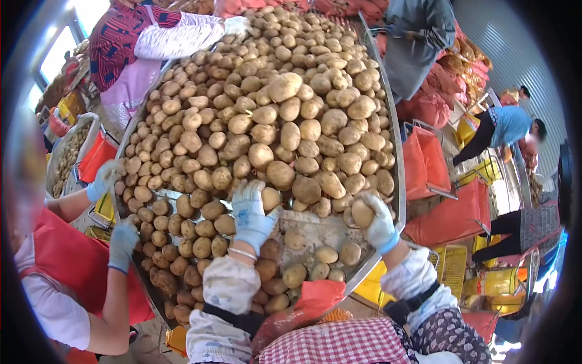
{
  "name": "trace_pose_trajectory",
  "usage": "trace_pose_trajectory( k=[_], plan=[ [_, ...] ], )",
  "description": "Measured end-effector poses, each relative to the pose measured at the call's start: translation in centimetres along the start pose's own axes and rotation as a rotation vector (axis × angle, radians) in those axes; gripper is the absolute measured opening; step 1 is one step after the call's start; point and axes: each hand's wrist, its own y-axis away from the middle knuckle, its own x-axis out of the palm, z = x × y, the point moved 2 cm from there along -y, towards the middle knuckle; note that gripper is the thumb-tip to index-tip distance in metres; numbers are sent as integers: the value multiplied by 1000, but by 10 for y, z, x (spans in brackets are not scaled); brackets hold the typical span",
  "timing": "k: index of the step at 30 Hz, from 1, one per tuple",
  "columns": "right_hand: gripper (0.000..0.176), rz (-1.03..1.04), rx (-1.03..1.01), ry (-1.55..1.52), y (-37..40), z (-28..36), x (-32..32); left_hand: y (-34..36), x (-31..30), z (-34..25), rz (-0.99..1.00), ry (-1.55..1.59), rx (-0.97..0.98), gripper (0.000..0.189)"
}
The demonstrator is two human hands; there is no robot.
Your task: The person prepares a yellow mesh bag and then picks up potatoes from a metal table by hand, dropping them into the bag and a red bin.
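A large pile of brown potatoes (309, 129) covers a metal sorting table (327, 230). My left hand (251, 218), in a light blue and white glove, lies palm down at the near edge of the pile. Its fingers are stretched forward, and a pale round potato (270, 198) sits beside them, near the thumb. My right hand (381, 225), gloved alike, is at the table's right side with its fingers curled round a potato (362, 214). Several loose potatoes (294, 275) lie on the bare metal between and below my hands.
A co-worker's gloved hands (123, 239) are at the table's left edge. Another person's white glove (237, 26) touches the pile at the far left. A person in grey (418, 48) stands far right. Red sacks (454, 212) and yellow crates (451, 267) stand right.
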Motion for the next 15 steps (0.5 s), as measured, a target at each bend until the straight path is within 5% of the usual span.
trace_pose_trajectory(
  k=[1,2,4,5,7,12,15],
  plan=[
    [46,-314,-51,413,-8,12,10,0,15,12,127,3,-17,75],
    [46,-309,-64,415,-24,25,28,-9,13,6,115,2,-10,75],
    [55,-283,51,1652,-47,36,53,-17,12,-11,398,-301,-67,79],
    [55,-284,57,1649,-59,36,63,-16,15,-11,419,-314,-97,79],
    [66,-26,399,1847,-77,30,78,-16,3,-18,508,-279,-123,76],
    [62,99,405,1832,-75,9,64,8,-3,-29,616,-320,-99,70],
    [59,215,364,1105,-78,-15,18,-21,-11,-33,723,-246,-257,72]
  ],
)
